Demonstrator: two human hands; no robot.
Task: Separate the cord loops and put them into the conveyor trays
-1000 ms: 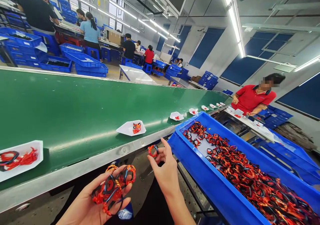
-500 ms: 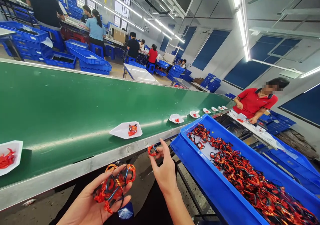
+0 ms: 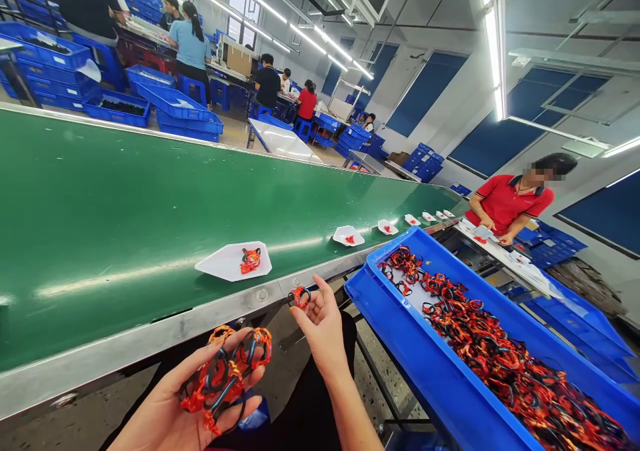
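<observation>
Left hand (image 3: 160, 407) palm up, fingers half curled, cradling a bunch of red, orange and black cord loops (image 3: 225, 377). Right hand (image 3: 325, 334) with thumb and forefinger pinched on one small loop (image 3: 299, 297), just below the near edge of the green conveyor belt (image 3: 125, 204). Right of the belt, a blue plastic crate (image 3: 400, 364) heaped with more loops. On the belt, a row of white paper trays (image 3: 233, 261) holding loops. Beyond the belt's far right end, a co-worker in a red polo shirt (image 3: 510, 201).

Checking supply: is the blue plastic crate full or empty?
Nearly full: the blue plastic crate holds heaped red-and-black loops; only its far end shows floor.
</observation>
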